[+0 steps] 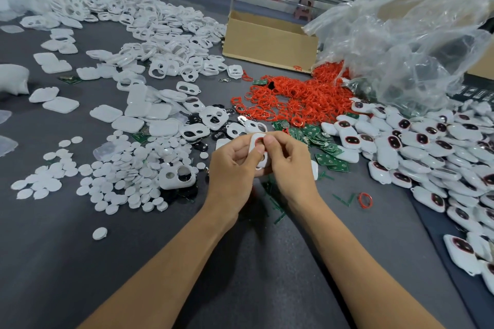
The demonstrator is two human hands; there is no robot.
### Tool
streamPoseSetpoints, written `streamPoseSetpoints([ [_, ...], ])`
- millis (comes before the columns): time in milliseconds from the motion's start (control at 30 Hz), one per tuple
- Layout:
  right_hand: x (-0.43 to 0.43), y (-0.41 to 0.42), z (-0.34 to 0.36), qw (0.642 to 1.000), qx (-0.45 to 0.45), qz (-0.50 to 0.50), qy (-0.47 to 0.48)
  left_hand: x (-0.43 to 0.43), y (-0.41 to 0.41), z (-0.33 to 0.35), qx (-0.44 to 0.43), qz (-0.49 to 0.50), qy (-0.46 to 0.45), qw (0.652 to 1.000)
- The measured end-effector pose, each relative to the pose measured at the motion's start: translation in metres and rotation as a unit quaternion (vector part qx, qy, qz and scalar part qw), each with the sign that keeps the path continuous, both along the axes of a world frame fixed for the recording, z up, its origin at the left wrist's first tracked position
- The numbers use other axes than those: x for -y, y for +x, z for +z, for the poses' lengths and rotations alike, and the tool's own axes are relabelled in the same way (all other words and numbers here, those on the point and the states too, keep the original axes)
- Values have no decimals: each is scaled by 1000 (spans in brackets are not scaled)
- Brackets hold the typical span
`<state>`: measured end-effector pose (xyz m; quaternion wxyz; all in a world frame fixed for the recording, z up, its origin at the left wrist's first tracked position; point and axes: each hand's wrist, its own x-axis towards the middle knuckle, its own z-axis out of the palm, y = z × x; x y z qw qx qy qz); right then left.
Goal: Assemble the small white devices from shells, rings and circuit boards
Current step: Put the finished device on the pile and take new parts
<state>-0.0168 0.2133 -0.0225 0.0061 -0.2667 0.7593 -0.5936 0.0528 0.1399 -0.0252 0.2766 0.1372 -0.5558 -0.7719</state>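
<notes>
We hold the shell point(257, 155) over the table point(240, 262), near the green boards point(330, 160). Left hand point(234, 161) grips its lower edge; right hand point(288, 160) pinches the red ring point(258, 142) into the upper hole. We advise working evenly round the rim until the ring sits flush.

- Left hand point(235, 160) and right hand point(287, 157) together hold one white shell point(257, 151) above the grey worktop point(240, 262); a red ring point(258, 141) shows in its upper opening.
- Red ring pile point(302, 96) behind; finished devices point(427, 141) at right.
</notes>
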Motion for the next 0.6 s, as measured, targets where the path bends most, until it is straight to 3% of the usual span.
streamPoseSetpoints([
  [167,-4,2,-1,994,74,61,-46,1,-2,-1,-2,6,5,1000],
  [300,-8,0,3,989,105,48,-97,4,-1,-2,15,55,17,998],
  [433,-12,-1,8,984,114,41,-127,4,0,-6,17,78,-106,991],
  [500,-13,-1,10,989,89,44,-109,1,-1,-6,22,33,-119,992],
  [600,-13,-1,10,999,-4,54,-5,-2,-3,-8,33,-14,-132,991],
])
